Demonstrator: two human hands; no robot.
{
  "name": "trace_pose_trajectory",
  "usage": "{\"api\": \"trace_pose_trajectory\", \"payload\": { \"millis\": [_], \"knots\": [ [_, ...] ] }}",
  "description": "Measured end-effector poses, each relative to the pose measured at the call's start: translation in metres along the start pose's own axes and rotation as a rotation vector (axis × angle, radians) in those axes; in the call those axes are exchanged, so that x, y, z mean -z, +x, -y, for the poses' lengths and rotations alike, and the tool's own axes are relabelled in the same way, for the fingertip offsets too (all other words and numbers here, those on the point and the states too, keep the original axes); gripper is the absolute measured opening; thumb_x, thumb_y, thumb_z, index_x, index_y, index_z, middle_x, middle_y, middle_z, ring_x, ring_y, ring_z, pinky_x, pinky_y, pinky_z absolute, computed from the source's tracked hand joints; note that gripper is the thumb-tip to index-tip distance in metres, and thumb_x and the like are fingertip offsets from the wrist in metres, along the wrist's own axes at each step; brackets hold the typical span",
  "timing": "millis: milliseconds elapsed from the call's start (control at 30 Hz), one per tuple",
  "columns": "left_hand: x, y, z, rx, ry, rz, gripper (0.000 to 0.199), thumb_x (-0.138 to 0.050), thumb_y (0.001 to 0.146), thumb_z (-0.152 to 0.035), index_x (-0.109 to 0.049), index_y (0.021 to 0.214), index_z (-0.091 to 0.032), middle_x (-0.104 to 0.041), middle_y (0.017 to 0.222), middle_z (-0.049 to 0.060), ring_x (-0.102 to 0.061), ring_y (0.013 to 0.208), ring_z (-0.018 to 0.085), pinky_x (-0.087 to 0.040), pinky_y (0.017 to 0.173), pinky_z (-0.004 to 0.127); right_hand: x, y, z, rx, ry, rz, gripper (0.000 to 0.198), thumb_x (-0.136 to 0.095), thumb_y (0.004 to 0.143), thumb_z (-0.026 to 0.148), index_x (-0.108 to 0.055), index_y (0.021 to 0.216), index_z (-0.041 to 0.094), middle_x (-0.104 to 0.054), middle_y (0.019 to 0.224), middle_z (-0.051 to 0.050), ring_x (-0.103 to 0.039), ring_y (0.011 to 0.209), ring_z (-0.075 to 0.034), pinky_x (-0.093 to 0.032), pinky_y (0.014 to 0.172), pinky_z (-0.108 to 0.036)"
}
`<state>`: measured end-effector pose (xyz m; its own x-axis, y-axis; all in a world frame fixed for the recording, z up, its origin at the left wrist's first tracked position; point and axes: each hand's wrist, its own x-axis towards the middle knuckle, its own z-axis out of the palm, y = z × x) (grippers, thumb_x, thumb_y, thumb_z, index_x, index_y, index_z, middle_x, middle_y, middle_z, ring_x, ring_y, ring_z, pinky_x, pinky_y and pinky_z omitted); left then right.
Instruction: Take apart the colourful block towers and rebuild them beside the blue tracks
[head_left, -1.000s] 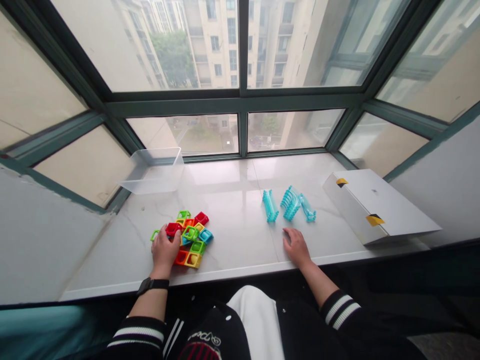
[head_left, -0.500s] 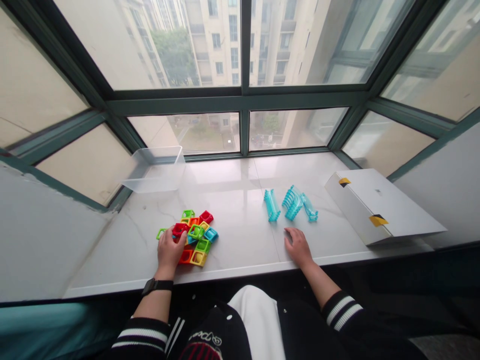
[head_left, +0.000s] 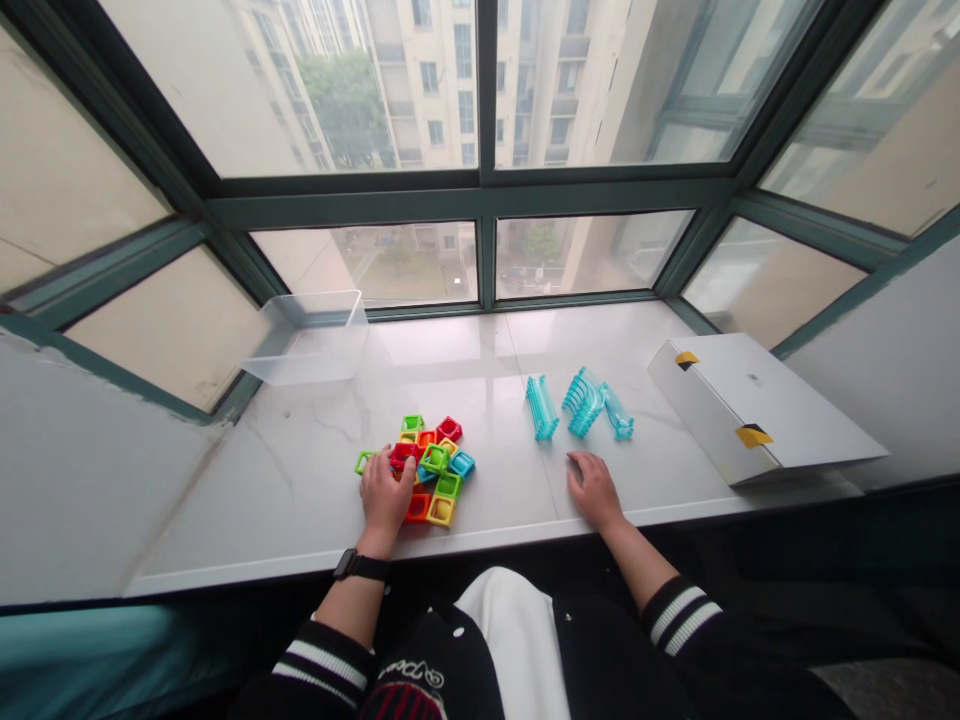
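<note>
On glossy sill (head_left: 499, 500), hollow squarish blocks (head_left: 434, 459)

Window frames (head_left: 360, 208): dark green, on three sides of me.
Outside: pale building (head_left: 409, 90), leafy tree (head_left: 345, 110).
Sill (head_left: 225, 500): glossy white, veined.
Side walls (head_left: 82, 480): white.
Light: soft daylight.
Below: too dark for me to tell.

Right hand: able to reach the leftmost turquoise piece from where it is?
Looks like yes. The right hand appears to hold nothing, and the leftmost turquoise piece lies just ahead and to its left, with only white ledge visible between them.
</note>
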<state>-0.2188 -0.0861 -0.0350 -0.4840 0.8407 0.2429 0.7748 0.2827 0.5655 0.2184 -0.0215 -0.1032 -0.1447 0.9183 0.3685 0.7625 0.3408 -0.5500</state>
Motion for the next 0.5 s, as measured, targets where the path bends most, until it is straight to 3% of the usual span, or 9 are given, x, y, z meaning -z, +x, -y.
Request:
{"api": "trace_pose_trajectory", "payload": {
  "millis": [200,500],
  "knots": [
    [-0.016,-0.018,-0.03,0.011,-0.069,-0.009,0.053,-0.055,0.1,-0.053,-0.056,0.142,-0.021,-0.065,0.14,0.017,-0.055,0.14,0.037,-0.043,0.118,0.056,0.001,0.0,0.001,0.0,-0.003,0.007,0.037,-0.053,0.093,0.024,-0.068,0.126,0.022,-0.073,0.123,-0.015,-0.064,0.119,-0.035,-0.053,0.11,-0.058],
    [-0.044,-0.045,-0.057,-0.08,-0.175,0.026,0.052,-0.055,0.101,-0.052,-0.056,0.144,-0.022,-0.058,0.151,0.017,-0.046,0.149,0.036,-0.035,0.127,0.061,0.0,0.0,-0.001,0.007,-0.003,0.002,0.036,-0.054,0.092,0.023,-0.068,0.125,0.021,-0.073,0.121,-0.015,-0.064,0.117,-0.034,-0.053,0.109,-0.056]
  ]
}}
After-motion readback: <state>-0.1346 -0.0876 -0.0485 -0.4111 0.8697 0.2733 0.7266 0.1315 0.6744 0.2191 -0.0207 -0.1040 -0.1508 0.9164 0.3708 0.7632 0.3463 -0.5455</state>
